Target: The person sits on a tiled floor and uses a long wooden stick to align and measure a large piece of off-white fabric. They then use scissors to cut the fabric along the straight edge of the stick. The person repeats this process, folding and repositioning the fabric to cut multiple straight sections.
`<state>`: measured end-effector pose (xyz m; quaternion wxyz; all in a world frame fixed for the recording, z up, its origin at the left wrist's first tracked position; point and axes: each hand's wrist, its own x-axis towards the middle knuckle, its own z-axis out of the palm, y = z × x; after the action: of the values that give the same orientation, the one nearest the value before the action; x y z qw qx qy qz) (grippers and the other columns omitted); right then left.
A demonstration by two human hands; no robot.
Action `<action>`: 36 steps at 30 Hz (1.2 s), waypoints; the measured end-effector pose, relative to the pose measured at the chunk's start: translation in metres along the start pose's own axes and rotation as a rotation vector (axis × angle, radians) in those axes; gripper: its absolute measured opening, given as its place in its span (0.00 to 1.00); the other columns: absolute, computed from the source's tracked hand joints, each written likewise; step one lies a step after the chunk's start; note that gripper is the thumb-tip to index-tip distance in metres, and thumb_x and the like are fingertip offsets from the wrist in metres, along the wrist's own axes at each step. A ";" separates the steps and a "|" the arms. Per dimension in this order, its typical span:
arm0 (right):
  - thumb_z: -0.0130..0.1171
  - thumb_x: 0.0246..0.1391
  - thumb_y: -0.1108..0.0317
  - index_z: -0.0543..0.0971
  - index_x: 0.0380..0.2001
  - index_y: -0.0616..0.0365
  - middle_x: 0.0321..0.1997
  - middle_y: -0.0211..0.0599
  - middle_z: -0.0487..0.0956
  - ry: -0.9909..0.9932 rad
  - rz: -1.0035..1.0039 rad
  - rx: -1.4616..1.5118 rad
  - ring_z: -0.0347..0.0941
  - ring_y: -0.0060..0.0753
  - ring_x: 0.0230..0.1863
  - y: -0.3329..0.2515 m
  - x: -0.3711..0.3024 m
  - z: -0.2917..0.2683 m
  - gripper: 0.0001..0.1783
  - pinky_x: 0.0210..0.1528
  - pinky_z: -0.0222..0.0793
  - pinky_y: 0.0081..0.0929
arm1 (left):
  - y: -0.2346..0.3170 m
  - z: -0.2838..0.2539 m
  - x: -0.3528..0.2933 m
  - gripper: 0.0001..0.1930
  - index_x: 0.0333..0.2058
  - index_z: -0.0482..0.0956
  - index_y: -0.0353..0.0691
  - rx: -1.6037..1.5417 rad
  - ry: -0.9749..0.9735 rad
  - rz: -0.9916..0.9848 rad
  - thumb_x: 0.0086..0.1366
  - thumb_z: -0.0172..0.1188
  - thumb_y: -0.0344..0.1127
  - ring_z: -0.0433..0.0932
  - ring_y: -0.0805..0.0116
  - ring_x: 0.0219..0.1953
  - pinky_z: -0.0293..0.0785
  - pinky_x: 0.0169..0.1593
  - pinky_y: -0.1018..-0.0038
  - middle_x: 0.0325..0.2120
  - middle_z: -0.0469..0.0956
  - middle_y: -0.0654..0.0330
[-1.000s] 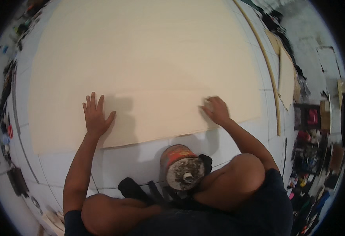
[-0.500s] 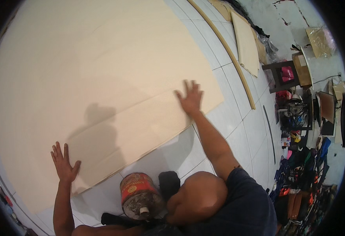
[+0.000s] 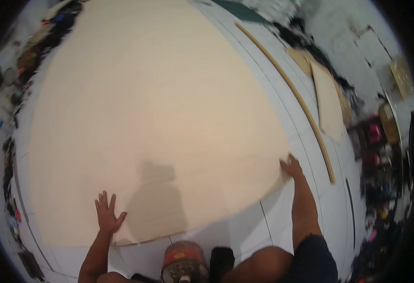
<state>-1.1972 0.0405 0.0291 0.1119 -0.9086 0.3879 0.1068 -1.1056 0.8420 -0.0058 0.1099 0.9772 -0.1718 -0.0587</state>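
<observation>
The left hand (image 3: 107, 220), fingers apart, lies on the cloth (image 3: 159, 108); even pressure should prevent creases. The right hand (image 3: 292, 168) is at its edge, grip too blurred to tell.

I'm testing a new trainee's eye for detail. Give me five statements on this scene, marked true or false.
1. The left hand rests spread on the cream sheet. True.
2. The right hand is at the sheet's far left corner. False: it is at the near right corner.
3. A long tan pole lies right of the sheet. True.
4. The red tin is in the middle of the sheet. False: it is off the near edge, by the person.
5. A shadow falls across the sheet. True.
</observation>
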 end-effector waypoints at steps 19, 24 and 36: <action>0.61 0.56 0.47 0.60 0.68 0.59 0.73 0.61 0.53 -0.118 -0.795 -0.270 0.50 0.65 0.73 -0.212 -0.286 0.099 0.44 0.70 0.47 0.60 | -0.137 0.007 -0.158 0.49 0.71 0.53 0.44 -0.054 0.415 -1.082 0.61 0.51 0.72 0.36 0.39 0.73 0.32 0.73 0.49 0.71 0.41 0.37; 0.63 0.54 0.47 0.62 0.67 0.62 0.69 0.64 0.60 -0.142 -0.926 -0.267 0.54 0.66 0.70 -0.218 -0.279 0.092 0.45 0.67 0.55 0.55 | -0.144 -0.003 -0.164 0.50 0.72 0.46 0.43 -0.077 0.324 -1.134 0.63 0.45 0.74 0.35 0.43 0.74 0.30 0.74 0.52 0.72 0.39 0.40; 0.72 0.45 0.45 0.74 0.51 0.54 0.41 0.46 0.82 -0.772 -1.198 -0.460 0.81 0.41 0.37 -0.353 -0.367 0.006 0.35 0.41 0.78 0.37 | -0.154 -0.002 -0.178 0.51 0.70 0.51 0.35 -0.109 0.495 -1.077 0.62 0.50 0.70 0.37 0.40 0.74 0.33 0.73 0.48 0.71 0.43 0.37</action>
<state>-1.1887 0.5302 0.1689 0.0862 -0.8627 -0.2722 0.4174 -1.2223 1.0457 -0.0260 0.1513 0.9044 0.3822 0.1147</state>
